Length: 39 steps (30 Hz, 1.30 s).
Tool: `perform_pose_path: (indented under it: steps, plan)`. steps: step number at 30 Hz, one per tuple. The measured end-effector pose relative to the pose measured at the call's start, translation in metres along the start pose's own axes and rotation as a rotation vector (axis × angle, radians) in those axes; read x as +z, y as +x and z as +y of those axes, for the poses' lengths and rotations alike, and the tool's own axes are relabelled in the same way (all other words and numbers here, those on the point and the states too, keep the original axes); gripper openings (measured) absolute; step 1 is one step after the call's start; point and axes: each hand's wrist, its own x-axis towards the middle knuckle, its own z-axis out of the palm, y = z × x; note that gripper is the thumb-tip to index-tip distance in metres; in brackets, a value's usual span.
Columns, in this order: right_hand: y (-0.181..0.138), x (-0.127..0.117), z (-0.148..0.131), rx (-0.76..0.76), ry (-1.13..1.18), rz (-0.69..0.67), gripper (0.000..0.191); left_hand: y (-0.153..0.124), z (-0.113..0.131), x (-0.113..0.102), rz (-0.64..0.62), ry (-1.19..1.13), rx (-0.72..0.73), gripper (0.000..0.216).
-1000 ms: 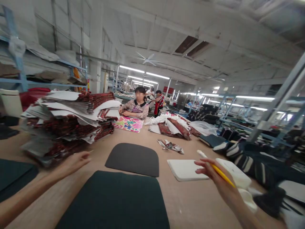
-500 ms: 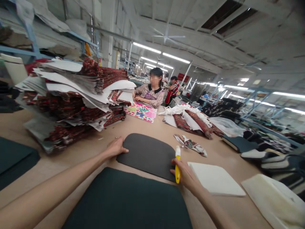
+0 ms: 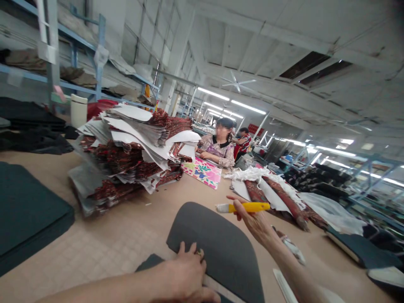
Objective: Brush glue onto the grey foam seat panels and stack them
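Head view, with the grey panel (image 3: 221,246) as the centre of the clock: it lies near the front of the brown table (image 3: 110,244), its rounded edge turned toward twelve o'clock. The left hand (image 3: 186,273) reaches in from eight o'clock, fingers spread and fingertips resting on the panel's near left part, a ring on one finger; whether the thumb also presses under the edge cannot be told. A dark green piece (image 3: 150,261) shows near nine o'clock, partly hidden by the left forearm. At two o'clock the right hand (image 3: 251,219) grips a yellow-handled brush (image 3: 257,206) between thumb and fingers, its pale bristles pointing to nine o'clock near the panel's far edge; I cannot tell whether they touch it. Farther out, a stack of dark green panels (image 3: 31,210) sits toward nine o'clock, and a tall, uneven pile of white sheets and red patterned fabric (image 3: 135,147) stands at half past ten. A bright floral piece (image 3: 203,172) lies at twelve, with a co-worker (image 3: 222,149) seated just beyond. Rolled red fabric with white strips (image 3: 268,185) lies between one and two, and a crumpled scrap (image 3: 293,249) at three, partly behind the right forearm.
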Motion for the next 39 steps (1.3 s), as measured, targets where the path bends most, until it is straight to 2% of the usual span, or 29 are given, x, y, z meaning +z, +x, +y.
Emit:
perform_pose_path:
  steps: [3,6,9,11,15,20,24,27,32,39]
  plan:
    - [0.024,0.034,-0.003,0.025,0.315,-0.122,0.043,0.002,-0.002,0.006,-0.025,0.015,0.000,0.068]
    - [0.036,0.063,-0.001,0.025,0.495,-0.230,0.038,0.007,-0.003,0.011,-0.101,0.019,-0.065,0.049]
    - [0.043,0.078,-0.001,0.021,0.504,-0.311,0.031,0.014,-0.006,0.019,-0.101,-0.007,-0.077,0.044]
    - [0.046,0.084,-0.002,0.023,0.488,-0.421,0.027,0.018,-0.010,0.026,-0.069,-0.029,-0.049,0.042]
    - [0.044,0.092,-0.002,0.017,0.488,-0.595,0.028,0.023,-0.017,0.034,-0.082,-0.080,-0.041,0.039]
    - [0.042,0.104,-0.001,-0.038,0.482,-0.745,0.024,0.026,-0.020,0.034,-0.031,-0.161,-0.062,0.038]
    - [0.045,0.110,0.000,-0.077,0.475,-0.828,0.021,0.031,-0.018,0.032,-0.052,-0.202,-0.092,0.038]
    - [0.050,0.113,0.004,-0.089,0.455,-0.856,0.021,0.034,-0.019,0.034,-0.054,-0.194,-0.117,0.034]
    - [0.064,0.120,0.016,-0.081,0.439,-0.831,0.023,0.033,-0.025,0.045,0.016,-0.085,-0.008,0.035]
    - [0.090,0.121,0.036,-0.069,0.441,-0.670,0.025,0.039,-0.047,0.083,0.138,0.071,0.120,0.037]
